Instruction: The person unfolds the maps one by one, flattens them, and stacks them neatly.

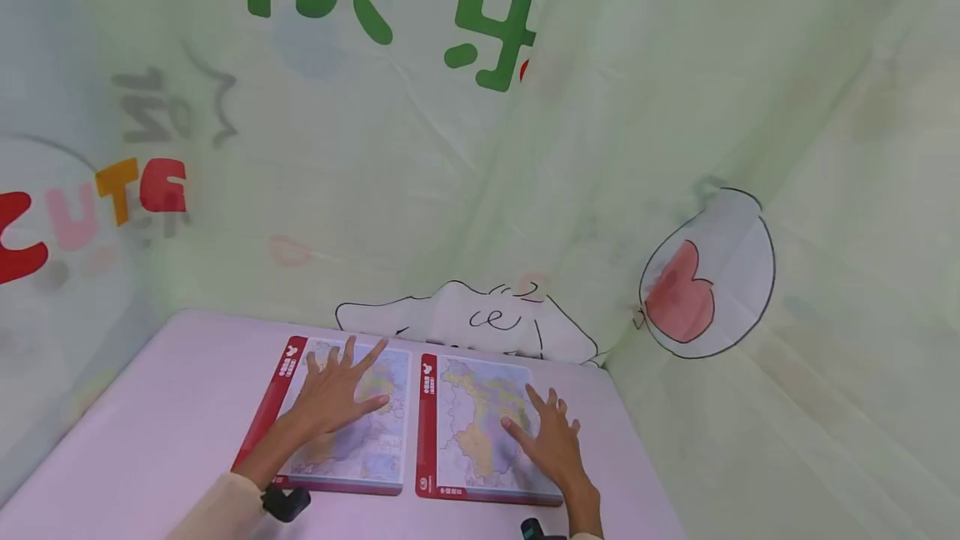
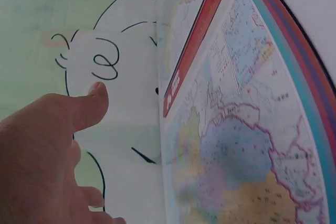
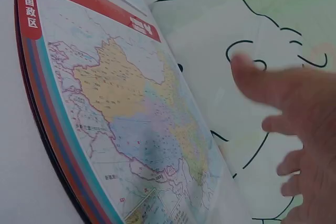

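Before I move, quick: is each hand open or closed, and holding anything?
Left hand: open, fingers spread over the left map, holding nothing.
Right hand: open over the right map, holding nothing.

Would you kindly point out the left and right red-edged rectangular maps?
Left red-edged rectangular map [image 1: 358, 442]: head view, on its printed face.
Right red-edged rectangular map [image 1: 476, 430]: head view, on its printed face.

The head camera looks forward and down over the surface [image 1: 187, 398] from farther back; both wrist cameras, tipped sideways, face across the maps [image 1: 465, 440] at close range toward the printed cloth [image 1: 337, 157]. All three views share the maps and the cloth's line drawing [image 1: 468, 323].
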The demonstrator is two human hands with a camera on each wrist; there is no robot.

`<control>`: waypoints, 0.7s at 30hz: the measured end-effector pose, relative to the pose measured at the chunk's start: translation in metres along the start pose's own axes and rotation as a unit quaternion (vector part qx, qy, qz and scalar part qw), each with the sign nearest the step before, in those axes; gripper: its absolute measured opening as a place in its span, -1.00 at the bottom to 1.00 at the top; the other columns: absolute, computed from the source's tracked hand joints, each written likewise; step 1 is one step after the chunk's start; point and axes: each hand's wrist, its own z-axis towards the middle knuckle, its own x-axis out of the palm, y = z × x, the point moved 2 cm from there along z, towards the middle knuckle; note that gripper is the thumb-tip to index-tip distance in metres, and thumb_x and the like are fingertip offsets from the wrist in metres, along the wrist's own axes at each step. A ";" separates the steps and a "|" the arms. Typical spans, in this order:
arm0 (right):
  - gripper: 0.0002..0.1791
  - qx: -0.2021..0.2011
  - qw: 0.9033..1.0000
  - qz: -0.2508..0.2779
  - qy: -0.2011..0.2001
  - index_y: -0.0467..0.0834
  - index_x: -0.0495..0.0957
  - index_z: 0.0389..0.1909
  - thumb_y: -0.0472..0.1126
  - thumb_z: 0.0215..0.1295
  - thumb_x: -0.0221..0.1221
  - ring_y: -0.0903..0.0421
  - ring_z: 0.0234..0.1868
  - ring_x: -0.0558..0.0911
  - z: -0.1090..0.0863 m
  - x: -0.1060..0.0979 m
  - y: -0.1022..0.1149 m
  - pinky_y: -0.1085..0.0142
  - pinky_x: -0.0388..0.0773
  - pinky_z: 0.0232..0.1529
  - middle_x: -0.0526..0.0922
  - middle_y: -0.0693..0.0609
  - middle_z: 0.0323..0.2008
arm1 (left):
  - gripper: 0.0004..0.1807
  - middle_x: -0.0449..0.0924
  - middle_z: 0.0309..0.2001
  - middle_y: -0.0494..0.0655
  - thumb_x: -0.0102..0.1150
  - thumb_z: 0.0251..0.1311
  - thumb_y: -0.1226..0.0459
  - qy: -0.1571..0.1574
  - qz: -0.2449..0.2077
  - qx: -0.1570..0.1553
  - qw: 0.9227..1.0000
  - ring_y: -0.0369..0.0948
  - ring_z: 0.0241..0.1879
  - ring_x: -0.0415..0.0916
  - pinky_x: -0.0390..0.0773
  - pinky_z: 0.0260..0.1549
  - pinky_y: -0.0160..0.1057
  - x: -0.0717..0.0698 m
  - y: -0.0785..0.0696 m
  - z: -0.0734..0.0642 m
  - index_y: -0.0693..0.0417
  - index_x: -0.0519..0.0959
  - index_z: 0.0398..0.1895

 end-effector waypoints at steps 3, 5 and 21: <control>-0.17 0.017 0.999 0.023 -0.028 -0.19 0.41 0.60 0.12 0.46 0.36 -0.65 0.61 0.19 0.000 -0.006 -0.008 -0.66 0.19 0.38 0.18 -0.60 0.61 | 0.00 0.26 0.62 0.47 0.29 0.41 -0.18 0.011 -0.009 0.008 1.000 0.50 0.45 0.44 0.14 0.42 0.70 0.016 -0.007 0.016 -0.24 0.06 0.80; -0.29 0.022 0.998 0.024 -0.054 -0.23 0.51 0.51 0.01 0.46 0.39 -0.62 0.53 0.35 -0.001 -0.011 -0.012 -0.59 0.36 0.30 0.34 -0.56 0.54 | -0.07 0.45 0.53 0.38 0.28 0.47 -0.08 0.009 -0.018 0.009 1.000 0.34 0.27 0.63 0.37 0.38 0.54 0.026 -0.011 0.027 -0.20 0.10 0.79; -0.66 0.148 0.968 0.006 -0.200 -0.36 0.78 -0.02 -0.15 0.39 0.39 -0.22 -0.25 0.75 -0.006 -0.005 -0.042 -0.14 0.62 -0.23 0.82 -0.25 -0.26 | -0.51 0.57 0.30 0.36 0.24 0.49 0.30 -0.002 -0.062 0.014 0.998 0.21 0.32 0.40 0.48 0.34 0.26 0.071 -0.051 0.092 0.34 0.56 0.39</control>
